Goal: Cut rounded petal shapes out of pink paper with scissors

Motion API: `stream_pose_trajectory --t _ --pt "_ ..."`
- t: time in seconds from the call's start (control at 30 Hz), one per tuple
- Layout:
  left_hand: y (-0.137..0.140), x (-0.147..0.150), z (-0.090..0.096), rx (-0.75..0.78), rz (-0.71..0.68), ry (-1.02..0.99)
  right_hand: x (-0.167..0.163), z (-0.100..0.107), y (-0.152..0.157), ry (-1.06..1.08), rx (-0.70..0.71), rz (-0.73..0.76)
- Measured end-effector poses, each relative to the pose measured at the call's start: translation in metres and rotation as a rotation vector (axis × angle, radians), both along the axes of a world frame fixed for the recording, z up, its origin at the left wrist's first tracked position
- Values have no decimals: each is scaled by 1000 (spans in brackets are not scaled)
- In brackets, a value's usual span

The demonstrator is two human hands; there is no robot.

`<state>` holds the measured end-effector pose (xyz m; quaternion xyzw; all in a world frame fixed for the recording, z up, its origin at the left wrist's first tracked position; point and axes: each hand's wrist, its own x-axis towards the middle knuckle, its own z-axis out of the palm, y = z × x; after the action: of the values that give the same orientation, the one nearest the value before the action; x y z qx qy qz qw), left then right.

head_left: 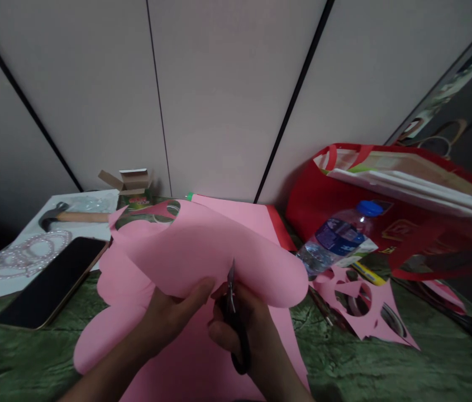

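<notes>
My left hand [177, 312] grips the lower edge of a curled sheet of pink paper [194, 240], thumb on top. In my right hand [244, 324] is a pair of scissors [239, 340] with dark handles, its blades pointing up against the paper near the middle of the lower edge. The held sheet has a round cut-out toward its upper left. Under both hands lie more pink sheets [202, 357]. Cut pink pieces with rounded ends [110, 335] rest at the left, partly under my left forearm.
At left are a black phone [53, 282], a bead string [30, 254] and a hammer [76, 216] on white paper. An opened small box [135, 190] stands behind. To the right are a water bottle [336, 237], pink scraps [357, 304] and a red bag [315, 184].
</notes>
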<state>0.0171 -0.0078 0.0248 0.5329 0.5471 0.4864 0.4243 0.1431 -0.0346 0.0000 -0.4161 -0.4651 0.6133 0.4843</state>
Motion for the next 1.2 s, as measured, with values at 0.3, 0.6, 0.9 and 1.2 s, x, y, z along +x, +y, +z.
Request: stream_pose_trajectory --t 0.3,0.6,0.9,1.2 --pt "-8 3 9 -142 -66 -34 1 2 0 25 28 -3" --pt "-7 0 7 -137 -79 13 2 6 0 -2 28 -4" --pt "-6 -2 6 -143 -97 31 1 8 0 -53 33 -9" --pt "-6 -3 3 -160 -30 22 3 5 0 -52 36 4"
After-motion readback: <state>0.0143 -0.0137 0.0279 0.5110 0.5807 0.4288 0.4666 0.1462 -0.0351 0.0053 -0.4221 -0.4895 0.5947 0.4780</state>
